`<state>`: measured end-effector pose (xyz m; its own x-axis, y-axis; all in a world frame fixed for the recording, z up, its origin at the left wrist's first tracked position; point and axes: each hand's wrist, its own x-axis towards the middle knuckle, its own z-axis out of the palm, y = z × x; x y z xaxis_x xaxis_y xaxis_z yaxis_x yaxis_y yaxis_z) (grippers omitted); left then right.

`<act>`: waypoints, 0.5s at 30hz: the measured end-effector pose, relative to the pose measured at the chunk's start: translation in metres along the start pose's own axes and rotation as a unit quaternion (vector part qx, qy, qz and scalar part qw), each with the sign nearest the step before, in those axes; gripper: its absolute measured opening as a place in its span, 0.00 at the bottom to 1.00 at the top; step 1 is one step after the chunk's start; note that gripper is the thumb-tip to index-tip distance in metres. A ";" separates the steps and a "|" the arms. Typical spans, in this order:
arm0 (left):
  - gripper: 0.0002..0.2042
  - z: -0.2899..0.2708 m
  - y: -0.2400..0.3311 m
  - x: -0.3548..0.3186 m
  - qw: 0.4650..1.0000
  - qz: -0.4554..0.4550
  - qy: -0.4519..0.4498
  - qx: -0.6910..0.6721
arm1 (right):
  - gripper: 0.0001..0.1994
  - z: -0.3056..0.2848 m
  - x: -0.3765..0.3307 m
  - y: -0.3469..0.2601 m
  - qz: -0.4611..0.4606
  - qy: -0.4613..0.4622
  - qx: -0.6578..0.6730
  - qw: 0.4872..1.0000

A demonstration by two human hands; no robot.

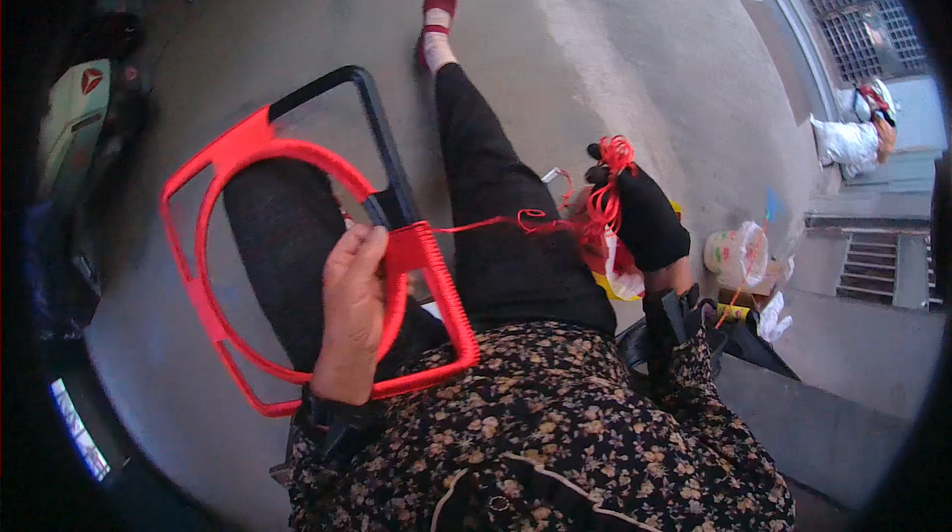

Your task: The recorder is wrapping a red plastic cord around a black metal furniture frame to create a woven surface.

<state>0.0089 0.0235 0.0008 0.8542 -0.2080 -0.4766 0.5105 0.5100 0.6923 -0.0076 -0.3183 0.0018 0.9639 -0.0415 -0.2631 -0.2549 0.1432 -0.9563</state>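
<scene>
My left hand point(352, 309) grips a red square frame with a round ring inside point(213, 264), partly wrapped in red cord; its far corner point(367, 116) is bare black. It rests over my lap, on black trousers. A red cord point(496, 223) runs taut from the frame's wrapped edge to my right hand point(645, 215), which wears a black glove and is closed on a bunch of red cord point(607, 190). I am seated, with one leg stretched out to a red shoe point(436, 6).
Grey concrete floor lies all around. A scooter point(74, 116) stands at the left. At the right are a white plastic bag point(736, 252), a cardboard box and small items, a concrete step point(833, 423), metal grates and a person crouching point(858, 135).
</scene>
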 end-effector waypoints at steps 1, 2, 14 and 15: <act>0.06 0.004 0.001 0.001 1.000 0.004 0.002 -0.016 | 0.21 -0.011 -0.005 -0.002 -0.016 0.018 0.053 0.998; 0.06 0.003 0.002 0.000 0.999 0.031 0.023 0.013 | 0.21 -0.018 -0.007 -0.001 -0.023 0.030 0.112 0.993; 0.03 0.023 0.012 -0.002 0.916 0.329 0.039 0.228 | 0.21 0.020 -0.015 -0.029 0.016 -0.009 0.377 0.926; 0.03 0.024 0.010 -0.004 0.921 0.313 0.010 0.232 | 0.21 0.036 -0.014 -0.034 0.036 0.002 0.360 0.932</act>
<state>0.0129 0.0095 0.0225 0.9959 0.0235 0.0873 -0.0894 0.1116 0.9897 -0.0092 -0.2869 0.0427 0.9456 -0.0086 -0.3252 -0.2003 0.7724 -0.6027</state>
